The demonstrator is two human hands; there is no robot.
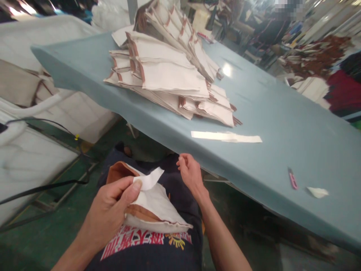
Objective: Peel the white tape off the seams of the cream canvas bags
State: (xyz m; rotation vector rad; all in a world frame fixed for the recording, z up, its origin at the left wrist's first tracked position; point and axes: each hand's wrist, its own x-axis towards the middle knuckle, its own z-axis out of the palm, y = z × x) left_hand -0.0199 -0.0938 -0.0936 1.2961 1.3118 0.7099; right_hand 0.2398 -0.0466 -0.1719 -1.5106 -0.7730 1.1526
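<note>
Between the thumb and forefinger of my left hand (pixel 113 207) is a short white strip (pixel 152 179), its free end sticking up to the right. Under that hand, a cream cloth piece with brown lining (pixel 166 207) lies across my lap, gaping at its left side; it looks like a pouch. Whether my left fingers also hold the cloth is hidden. My right hand (pixel 190 173) hovers by the near table edge with its fingers curled in, and nothing shows in it. A longer pale strip (pixel 225 136) lies on the table just beyond.
Stacked cream cloth pieces with brown edges (pixel 169 71) cover the far left of the blue-grey table (pixel 282 124). A pink-handled cutter (pixel 292 179) and a white scrap (pixel 318 192) lie at the right. White bins (pixel 34 162) stand to my left, with a black cable (pixel 42 188) across.
</note>
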